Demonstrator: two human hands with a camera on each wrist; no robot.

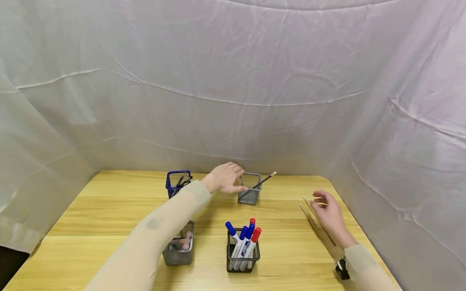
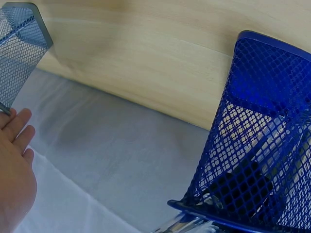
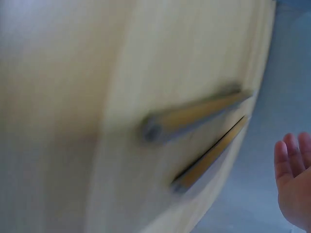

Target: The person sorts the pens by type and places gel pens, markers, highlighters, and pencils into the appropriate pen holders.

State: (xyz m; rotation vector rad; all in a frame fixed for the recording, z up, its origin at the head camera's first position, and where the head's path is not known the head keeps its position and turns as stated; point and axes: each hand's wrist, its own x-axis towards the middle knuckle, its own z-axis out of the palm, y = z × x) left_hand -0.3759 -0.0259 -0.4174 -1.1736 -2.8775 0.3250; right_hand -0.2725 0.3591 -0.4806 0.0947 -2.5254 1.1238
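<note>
My left hand (image 1: 225, 178) reaches across to the far side of the table, fingers straight, beside a silver mesh pen cup (image 1: 249, 198). Its thumb lies along the cup's front rim; in the left wrist view, fingertips meet the rim of this cup (image 2: 19, 63). A dark pencil (image 1: 268, 177) with a white eraser leans inside. Over at the right, my right hand (image 1: 330, 216) hovers with loosely bent fingers close above two pencils (image 1: 306, 211) lying side by side. Both pencils (image 3: 199, 114) show in the right wrist view, with nothing held in that hand.
A blue mesh cup (image 1: 178, 173) with dark pens stands back left, partly behind my left sleeve. Nearer are a grey mesh cup (image 1: 178, 258) with pinkish-ended items and a black mesh cup (image 1: 244, 270) of blue and red markers. Pale cloth (image 1: 233, 81) hangs round the table.
</note>
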